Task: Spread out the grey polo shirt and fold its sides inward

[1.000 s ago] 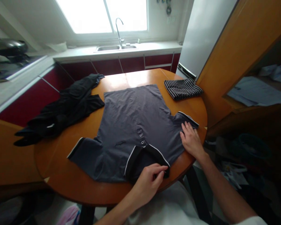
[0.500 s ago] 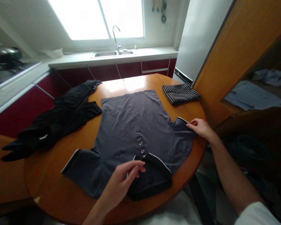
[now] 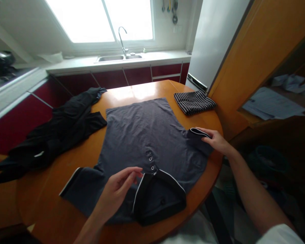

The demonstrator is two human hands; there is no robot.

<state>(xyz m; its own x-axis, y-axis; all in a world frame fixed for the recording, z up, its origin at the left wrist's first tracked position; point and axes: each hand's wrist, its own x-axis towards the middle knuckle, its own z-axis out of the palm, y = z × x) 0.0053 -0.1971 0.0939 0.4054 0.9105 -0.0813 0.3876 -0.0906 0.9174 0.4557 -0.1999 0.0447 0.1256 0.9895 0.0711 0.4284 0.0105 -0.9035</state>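
At far left, the view's edge cuts the cookware (image 3: 1, 60); the left hand (image 3: 118, 186) hides part of the grey shirt (image 3: 139, 132).

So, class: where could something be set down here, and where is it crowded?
Bare tabletop: beyond the gray shirt, between black garment and striped cloth; also between that garment and the left sleeve. Crowded: the shirt-covered middle, near left hand, and right edge, near right hand.

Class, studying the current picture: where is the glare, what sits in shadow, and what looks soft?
Head view: the window is blown out white, and glare whitens the far end of the table; head view: the lower right sinks into shadow; head view: the papers look soft, the grey shirt clearer.
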